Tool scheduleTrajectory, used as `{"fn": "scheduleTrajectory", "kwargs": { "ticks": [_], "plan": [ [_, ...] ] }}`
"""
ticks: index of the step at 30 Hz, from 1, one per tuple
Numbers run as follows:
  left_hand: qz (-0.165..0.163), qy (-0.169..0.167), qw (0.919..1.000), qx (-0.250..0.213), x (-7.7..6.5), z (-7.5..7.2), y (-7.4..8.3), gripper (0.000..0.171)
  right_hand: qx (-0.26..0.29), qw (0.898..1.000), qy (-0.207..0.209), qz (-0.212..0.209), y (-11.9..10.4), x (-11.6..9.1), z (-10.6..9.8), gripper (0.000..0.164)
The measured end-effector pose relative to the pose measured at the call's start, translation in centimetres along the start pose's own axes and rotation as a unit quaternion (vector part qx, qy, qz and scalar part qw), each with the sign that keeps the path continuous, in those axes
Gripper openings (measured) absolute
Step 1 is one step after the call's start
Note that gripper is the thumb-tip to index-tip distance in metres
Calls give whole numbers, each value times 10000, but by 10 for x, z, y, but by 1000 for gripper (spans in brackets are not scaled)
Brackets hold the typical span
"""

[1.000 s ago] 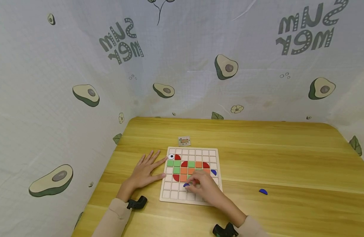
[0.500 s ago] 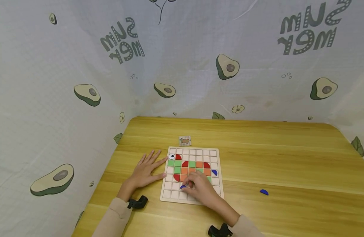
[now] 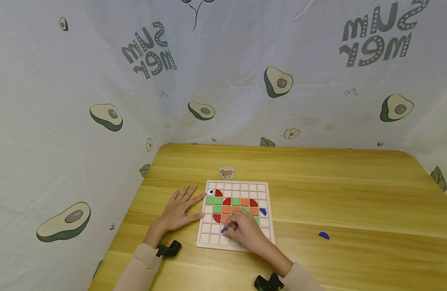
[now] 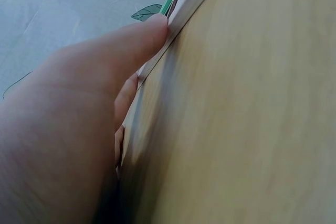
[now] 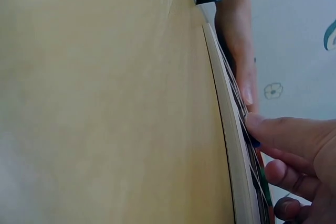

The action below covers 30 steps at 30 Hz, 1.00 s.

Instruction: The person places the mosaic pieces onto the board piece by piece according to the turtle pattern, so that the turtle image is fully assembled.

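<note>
A square wooden grid board (image 3: 208,239) lies on the table, partly filled with green, orange and red tiles and a round eye tile (image 3: 210,192). My right hand (image 3: 244,230) is over its lower middle, thumb and fingertips pinching a blue half-round piece (image 3: 224,230) at a cell below the red tile (image 3: 217,218). In the right wrist view a bit of the blue piece (image 5: 255,142) shows under the thumb. My left hand (image 3: 176,210) is spread flat on the table, its thumb and index fingertips at the board's left edge. Another blue piece (image 3: 263,211) sits in a right-hand cell.
A loose blue half-round piece (image 3: 324,235) lies on the table right of the board. Behind the board is a small printed pattern card (image 3: 227,173). A patterned white curtain (image 3: 238,60) hangs along the table's back and left side.
My right hand has shifted slightly left and down over the board with the blue half-round piece, then stayed nearly still. My left hand has kept its place.
</note>
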<state>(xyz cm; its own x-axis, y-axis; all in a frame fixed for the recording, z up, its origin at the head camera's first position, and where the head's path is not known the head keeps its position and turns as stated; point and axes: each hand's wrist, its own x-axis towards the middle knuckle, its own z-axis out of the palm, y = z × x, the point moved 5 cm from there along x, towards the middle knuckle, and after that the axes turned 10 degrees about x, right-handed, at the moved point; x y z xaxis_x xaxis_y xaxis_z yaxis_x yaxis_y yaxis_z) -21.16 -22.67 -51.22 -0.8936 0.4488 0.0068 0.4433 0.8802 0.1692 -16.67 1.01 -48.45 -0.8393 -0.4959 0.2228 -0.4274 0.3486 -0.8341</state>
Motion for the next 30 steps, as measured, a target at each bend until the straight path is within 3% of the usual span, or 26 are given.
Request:
{"fn": "scheduleTrajectory", "kwargs": {
  "ticks": [16, 22, 30],
  "plan": [
    [74, 131, 9999, -31, -1, 1, 0, 70, 212, 9997, -27, 97, 1, -1, 0, 13],
    [80, 152, 9998, -55, -1, 0, 1, 70, 532, 9982, -48, 256, 0, -4, -3, 12],
    [56, 82, 9999, -60, -2, -1, 2, 71, 812, 9959, 354, 190, 5, -14, -23, 11]
  ]
}}
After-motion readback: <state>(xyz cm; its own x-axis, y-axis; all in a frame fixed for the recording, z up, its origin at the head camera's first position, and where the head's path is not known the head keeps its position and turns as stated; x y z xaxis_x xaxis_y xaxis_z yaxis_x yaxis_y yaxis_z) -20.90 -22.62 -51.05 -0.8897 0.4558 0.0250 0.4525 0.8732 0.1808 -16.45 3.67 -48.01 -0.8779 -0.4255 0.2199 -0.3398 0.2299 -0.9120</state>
